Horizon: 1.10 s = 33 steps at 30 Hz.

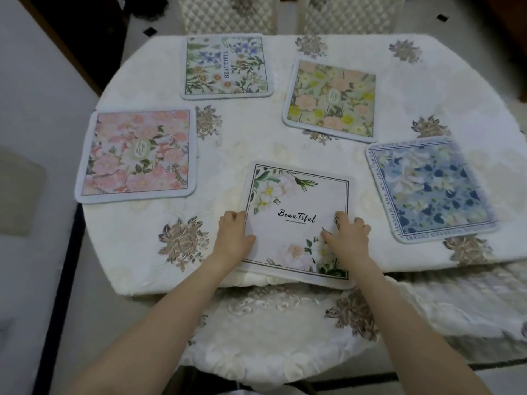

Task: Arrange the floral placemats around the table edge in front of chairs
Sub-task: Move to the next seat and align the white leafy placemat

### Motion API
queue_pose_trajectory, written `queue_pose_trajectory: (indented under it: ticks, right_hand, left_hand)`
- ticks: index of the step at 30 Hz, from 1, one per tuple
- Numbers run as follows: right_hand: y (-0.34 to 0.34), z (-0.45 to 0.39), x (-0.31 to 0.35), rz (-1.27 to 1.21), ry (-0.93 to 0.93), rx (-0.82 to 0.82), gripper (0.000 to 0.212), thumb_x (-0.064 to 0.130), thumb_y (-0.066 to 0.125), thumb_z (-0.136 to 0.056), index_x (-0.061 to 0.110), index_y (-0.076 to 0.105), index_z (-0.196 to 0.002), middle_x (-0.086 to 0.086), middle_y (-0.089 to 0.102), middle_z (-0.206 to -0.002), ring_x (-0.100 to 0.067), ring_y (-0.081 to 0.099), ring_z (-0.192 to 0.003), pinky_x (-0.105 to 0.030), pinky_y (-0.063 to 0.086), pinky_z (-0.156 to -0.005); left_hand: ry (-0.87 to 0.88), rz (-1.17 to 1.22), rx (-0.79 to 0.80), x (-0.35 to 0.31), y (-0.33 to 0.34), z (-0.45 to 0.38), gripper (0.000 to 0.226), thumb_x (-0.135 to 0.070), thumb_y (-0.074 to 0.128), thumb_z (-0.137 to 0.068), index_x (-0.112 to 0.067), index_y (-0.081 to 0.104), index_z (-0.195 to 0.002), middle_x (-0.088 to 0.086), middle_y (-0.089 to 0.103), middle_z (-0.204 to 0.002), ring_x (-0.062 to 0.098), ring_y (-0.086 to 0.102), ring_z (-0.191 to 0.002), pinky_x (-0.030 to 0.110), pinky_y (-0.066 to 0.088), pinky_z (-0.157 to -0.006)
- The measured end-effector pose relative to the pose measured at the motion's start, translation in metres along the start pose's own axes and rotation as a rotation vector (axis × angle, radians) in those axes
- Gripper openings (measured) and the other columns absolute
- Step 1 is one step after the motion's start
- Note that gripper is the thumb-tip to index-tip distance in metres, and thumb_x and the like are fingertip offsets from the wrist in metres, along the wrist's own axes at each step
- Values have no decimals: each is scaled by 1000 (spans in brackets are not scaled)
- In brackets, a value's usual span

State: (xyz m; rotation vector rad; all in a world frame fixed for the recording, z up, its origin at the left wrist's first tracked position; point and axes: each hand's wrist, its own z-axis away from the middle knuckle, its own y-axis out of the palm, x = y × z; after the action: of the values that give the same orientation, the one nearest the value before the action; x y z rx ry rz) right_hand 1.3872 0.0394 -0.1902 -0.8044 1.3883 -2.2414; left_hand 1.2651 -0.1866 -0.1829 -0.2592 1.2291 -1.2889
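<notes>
between left hand (233,232) and right hand (346,235): white rectangular fabric placemat (296,201). left hand pinches its side edge, right hand presses with spread fingers. step, as judged: squaring mat. next: align with cream cloth-covered table (256,138) edge nearest wrists, release.

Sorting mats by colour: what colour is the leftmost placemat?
The leftmost placemat is pink floral; head view.

The tabletop (251,149) is draped in cream, embroidered with roses. Beyond its far edge stand two quilted chairs (228,15) (only their backs show) on pale floor (462,27); a lace-covered seat (265,337) sits at its near edge.
</notes>
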Motion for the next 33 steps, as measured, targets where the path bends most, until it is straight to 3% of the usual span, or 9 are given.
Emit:
queue_pose_trajectory:
  ticks: [11,15,18,22,29,33]
  right_hand:
    - [6,-18,25,69,-211,42,51,37,60,-82,21,44,-127,-24,38,-128,-38,35,-109,-43,37,-85]
    - [3,-15,24,159,-245,19,57,41,58,-83,20,38,-133,-26,34,-139,-40,35,-119,-45,39,-92]
    - [4,-12,25,192,-352,24,66,43,54,-87,24,29,-144,-20,16,-157,-42,18,-140,-51,26,-111]
    - [17,-1,33,226,-497,86,66,45,50,-88,28,25,-146,-12,19,-158,-36,12,-145,-50,20,-116]
    - [24,9,36,198,-478,149,61,43,48,-89,27,28,-144,-9,21,-158,-36,12,-145,-52,20,-115]
    - [2,18,46,111,-444,98,59,42,48,-92,23,31,-144,-12,25,-156,-35,16,-144,-51,23,-115]
  left_hand:
    - [-105,-34,-74,21,5,23,53,-17,61,-79,-3,40,-125,20,35,-125,35,33,-115,38,34,-97]
    - [-14,-232,-95,24,5,24,56,-22,61,-79,-6,37,-128,21,35,-131,36,33,-117,40,34,-98]
    - [114,-311,-109,21,6,21,68,-27,59,-81,-12,27,-139,17,27,-147,33,27,-132,44,32,-105]
    - [209,-324,-32,17,13,18,73,-35,58,-81,-19,24,-143,11,22,-154,28,18,-141,43,26,-111]
    - [215,-374,56,18,12,21,67,-36,57,-82,-16,29,-140,13,22,-154,28,16,-141,43,26,-111]
    - [225,-327,26,9,-8,26,63,-39,54,-85,-17,31,-140,11,34,-148,26,29,-136,41,31,-107]
